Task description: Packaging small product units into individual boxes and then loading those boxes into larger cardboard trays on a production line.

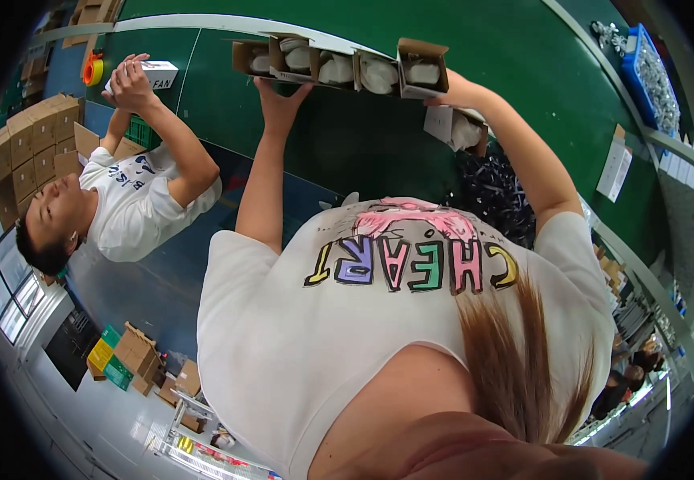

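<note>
while both arms stretch out over the green table (347, 136), the left hand (281, 100) is pressed up under the near-left part of a row of open cardboard boxes (339, 68), and the right hand (441, 90) is tucked behind the row's right end, so i cannot tell whether its fingers are closed on it. the hands sit well apart, one toward each end, and the row hangs between them just above the table. i count four open boxes side by side, each showing a white part wrapped in clear film.

my guess at the risk: the boxes seem joined only by the pressure from both ends, so if either hand eases off, the middle ones could sag and drop, spilling the white parts through the open flaps.

just right of the row, one more open box (455, 126) lies on the table with a white part in it. farther right is one blue bin (647, 68) of small pale parts. to the left, a co-worker's hands (131, 80) hold one white carton (151, 74), near a roll of orange tape (92, 70) and a stack of brown boxes (31, 144).
</note>
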A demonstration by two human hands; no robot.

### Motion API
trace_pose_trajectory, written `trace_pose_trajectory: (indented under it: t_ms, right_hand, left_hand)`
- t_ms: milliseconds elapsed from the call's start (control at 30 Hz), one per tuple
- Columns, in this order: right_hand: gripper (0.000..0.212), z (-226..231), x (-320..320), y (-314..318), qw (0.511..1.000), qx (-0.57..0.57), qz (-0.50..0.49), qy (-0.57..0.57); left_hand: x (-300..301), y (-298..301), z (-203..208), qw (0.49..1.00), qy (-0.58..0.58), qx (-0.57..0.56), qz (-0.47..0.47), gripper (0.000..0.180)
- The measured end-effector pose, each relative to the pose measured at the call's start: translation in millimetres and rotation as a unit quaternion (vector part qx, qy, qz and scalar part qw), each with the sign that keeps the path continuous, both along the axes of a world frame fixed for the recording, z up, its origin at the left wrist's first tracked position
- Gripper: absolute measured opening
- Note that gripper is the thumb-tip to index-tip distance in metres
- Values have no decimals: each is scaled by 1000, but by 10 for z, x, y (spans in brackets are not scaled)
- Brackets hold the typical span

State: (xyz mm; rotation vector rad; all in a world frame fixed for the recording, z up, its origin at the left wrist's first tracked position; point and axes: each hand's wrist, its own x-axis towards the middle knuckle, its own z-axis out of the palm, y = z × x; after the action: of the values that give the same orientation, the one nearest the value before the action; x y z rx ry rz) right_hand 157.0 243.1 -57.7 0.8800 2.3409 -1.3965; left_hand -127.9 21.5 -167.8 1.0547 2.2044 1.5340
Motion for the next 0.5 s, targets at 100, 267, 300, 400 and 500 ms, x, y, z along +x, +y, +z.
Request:
trace_pose_trajectory:
  t_ms: [100,267,300,400,500]
  right_hand:
    - [72,-167,268,139,999,-31,-1,-22]
    - [82,-61,1112,80,992,94,34,71]
    - [84,5,1143,-91,992,97,-6,86]
    - [89,10,1073,-623,974,67,-133,171]
    - [80,-184,953,-794,964,97,-211,128]
  left_hand:
    - [8,-38,26,1000,-5,-1,-4,83]
    - [-2,6,15,1000,-21,10,-3,84]
    - [-38,14,4,1000,-25,15,-3,84]
    - [-126,36,-3,999,-34,20,-18,84]
    - [-258,119,10,998,-50,22,-37,82]
